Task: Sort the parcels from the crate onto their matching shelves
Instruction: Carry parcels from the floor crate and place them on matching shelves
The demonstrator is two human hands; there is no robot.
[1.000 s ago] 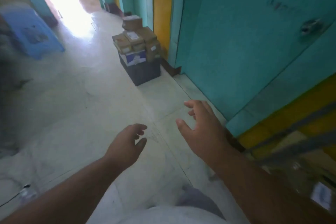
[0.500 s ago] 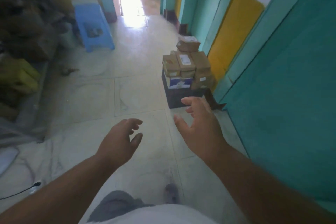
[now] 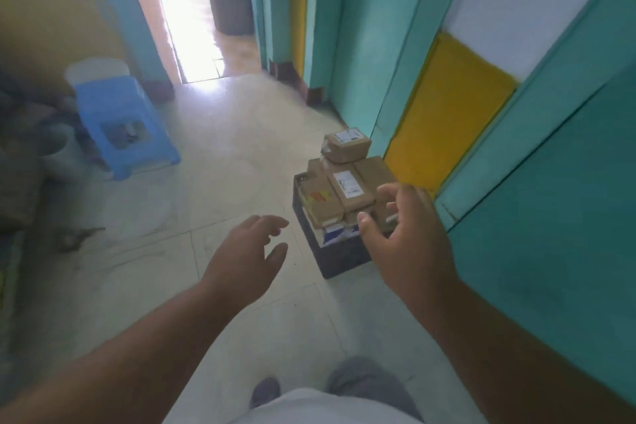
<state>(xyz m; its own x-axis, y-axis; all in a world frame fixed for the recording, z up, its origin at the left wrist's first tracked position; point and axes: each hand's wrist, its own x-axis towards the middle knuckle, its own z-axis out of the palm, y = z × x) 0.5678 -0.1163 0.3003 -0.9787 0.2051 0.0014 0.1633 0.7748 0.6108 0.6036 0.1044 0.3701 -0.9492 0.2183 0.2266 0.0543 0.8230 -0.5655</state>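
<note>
Parcels [image 3: 347, 188] sit piled in a dark crate [image 3: 339, 260] on the floor, right by the teal wall [image 3: 550, 217] — one small box [image 3: 347, 144] is on top. My right hand [image 3: 411, 241] is in front of the pile, fingers spread (holding nothing). My left hand [image 3: 246, 258] is beside the crate — loose and empty. A blue stool [image 3: 120, 120] stands far off.

A dark crate [image 3: 339, 260] is standing on the tiled floor [image 3: 220, 189] beside the teal wall [image 3: 550, 234], piled with brown parcels [image 3: 347, 182]. The left hand [image 3: 246, 260] and right hand [image 3: 407, 239] are reaching toward it, fingers loose, holding nothing. A blue stool [image 3: 124, 124] is standing far left.
</note>
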